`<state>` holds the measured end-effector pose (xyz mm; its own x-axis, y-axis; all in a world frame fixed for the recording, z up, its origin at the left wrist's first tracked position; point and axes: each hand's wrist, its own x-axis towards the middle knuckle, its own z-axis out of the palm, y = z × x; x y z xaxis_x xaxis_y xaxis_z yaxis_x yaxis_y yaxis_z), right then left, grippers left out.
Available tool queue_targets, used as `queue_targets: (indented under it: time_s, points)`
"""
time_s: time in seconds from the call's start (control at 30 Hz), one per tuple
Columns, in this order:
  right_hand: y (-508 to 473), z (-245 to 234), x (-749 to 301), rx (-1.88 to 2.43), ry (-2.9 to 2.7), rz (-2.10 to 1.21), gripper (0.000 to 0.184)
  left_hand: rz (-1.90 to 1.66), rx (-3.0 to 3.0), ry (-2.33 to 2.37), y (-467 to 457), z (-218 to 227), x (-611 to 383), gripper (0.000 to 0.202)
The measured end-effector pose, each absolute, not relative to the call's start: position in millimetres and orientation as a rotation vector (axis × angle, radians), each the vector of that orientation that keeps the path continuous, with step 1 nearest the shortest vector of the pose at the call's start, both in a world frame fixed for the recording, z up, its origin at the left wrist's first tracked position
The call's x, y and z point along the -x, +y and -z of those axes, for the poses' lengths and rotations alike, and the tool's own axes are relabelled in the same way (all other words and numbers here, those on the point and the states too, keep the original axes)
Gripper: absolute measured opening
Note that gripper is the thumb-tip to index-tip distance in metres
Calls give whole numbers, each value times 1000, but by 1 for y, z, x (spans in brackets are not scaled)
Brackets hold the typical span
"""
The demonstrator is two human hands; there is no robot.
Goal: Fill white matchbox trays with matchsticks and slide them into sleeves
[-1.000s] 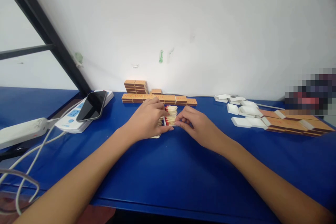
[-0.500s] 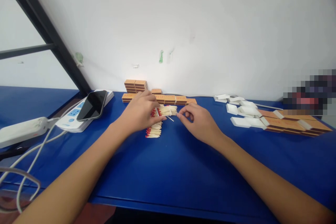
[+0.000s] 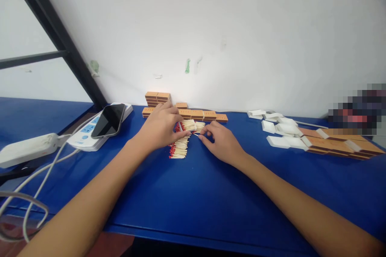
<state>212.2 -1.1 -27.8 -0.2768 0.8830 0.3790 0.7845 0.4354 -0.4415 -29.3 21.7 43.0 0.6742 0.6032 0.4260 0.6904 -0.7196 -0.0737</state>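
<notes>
My left hand is closed around a small white matchbox tray filled with red-headed matches; the fingers hide part of it. Close to its right, my right hand pinches a single matchstick between thumb and forefinger, its tip by my left thumb. Below the tray, a pile of loose matches lies on the blue table, red heads to the left. Behind the hands runs a row of orange matchboxes, partly covered by my left hand.
A stack of matchboxes stands against the wall. On the right are white empty trays and more orange matchboxes. A phone rests on a power strip at left, with white cables nearby. Far right is blurred out.
My right hand has moved left to the tray and now pinches the matchstick that stuck out beside my left thumb. My left hand stays at the tray. The view has shifted slightly.
</notes>
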Motion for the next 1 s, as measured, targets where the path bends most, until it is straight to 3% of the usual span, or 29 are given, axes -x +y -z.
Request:
queue_targets:
  time_s: [0.47, 0.73, 1.0]
  points:
    - [1, 28, -214, 1443, -2115, -206, 4, 516, 2665, -1053, 21, -44, 28, 36]
    - [2, 30, -218, 1430, -2204, -229, 13, 537, 2666, -1016, 23, -40, 29, 36]
    - [-9, 10, -241, 1327, -2101, -217, 10, 493, 2697, -992, 21, -36, 25, 40]
